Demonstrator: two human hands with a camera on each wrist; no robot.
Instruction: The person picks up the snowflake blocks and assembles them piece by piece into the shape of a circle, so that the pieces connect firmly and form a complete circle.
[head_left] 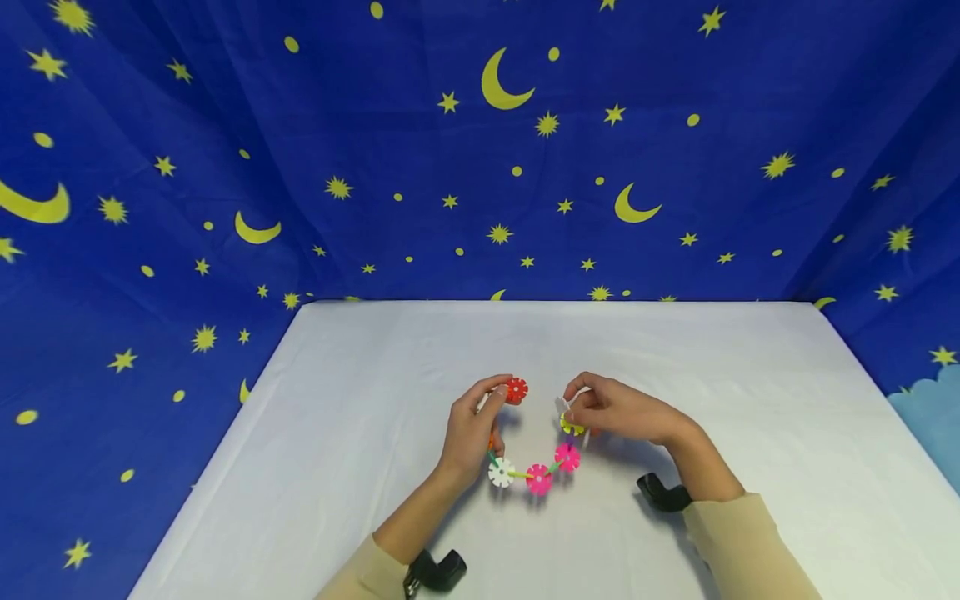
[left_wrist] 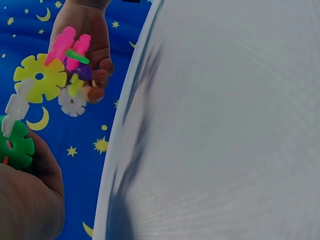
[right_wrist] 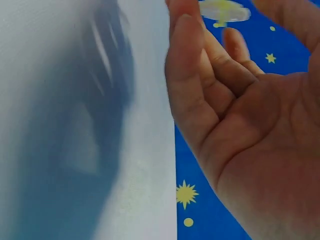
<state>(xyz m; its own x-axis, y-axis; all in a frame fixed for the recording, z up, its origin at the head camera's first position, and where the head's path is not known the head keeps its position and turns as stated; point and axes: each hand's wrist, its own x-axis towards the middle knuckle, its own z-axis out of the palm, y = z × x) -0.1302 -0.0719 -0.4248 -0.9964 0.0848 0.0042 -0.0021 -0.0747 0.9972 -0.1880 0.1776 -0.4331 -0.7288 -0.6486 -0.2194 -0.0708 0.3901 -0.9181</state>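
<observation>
A curved chain of notched plastic snowflake discs hangs between both hands above the white table. My left hand [head_left: 471,429] pinches its left end near a red disc [head_left: 516,390]; an orange disc is partly hidden behind the fingers. Along the bottom of the curve are a white disc [head_left: 501,472] and a pink disc [head_left: 538,479], with edge-on discs between them. My right hand [head_left: 615,408] pinches the other end, by a yellow disc [head_left: 572,425] and a whitish disc [head_left: 562,405]. In the left wrist view, a green disc [left_wrist: 20,145] shows at the left hand.
A white cloth [head_left: 360,392] covers the table. Blue fabric [head_left: 420,150] with yellow moons and stars rises behind and along the sides. Black curved devices [head_left: 663,493] sit by both wrists, near the beige sleeves [head_left: 750,542].
</observation>
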